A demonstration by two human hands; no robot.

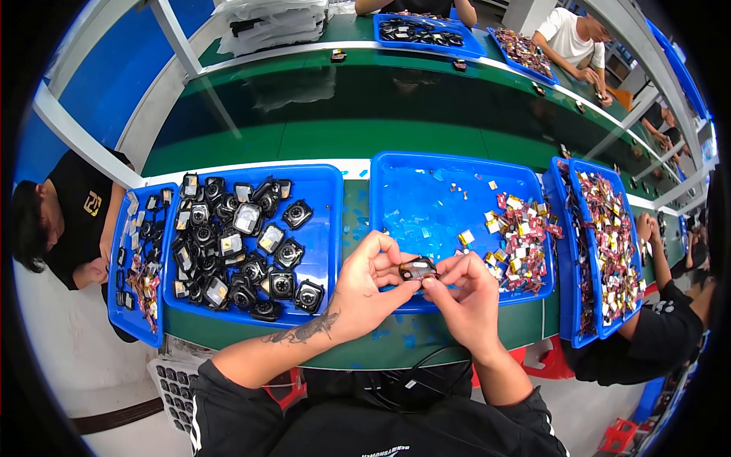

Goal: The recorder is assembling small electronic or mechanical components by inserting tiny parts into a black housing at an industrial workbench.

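Note:
My left hand [371,276] grips a small black watch case [419,269] by its left side, thumb in front and fingers behind. From the right, my right hand [466,293] pinches the near edge of the same case with thumb and fingertips. Both hands are closed on it, above the front part of a blue tray [449,171]. Inside that tray, a pile of small batteries with reddish flex strips [524,236] lies to the right of my hands, with blue film scraps scattered about. Whatever the fingertips cover on the case is hidden.
To the left, another blue tray [340,221] holds many black watch cases [247,218]. Trays heaped with small batteries [609,236] stand at the right. A green belt [320,114] runs beyond a white rail. Co-workers sit on both sides and across.

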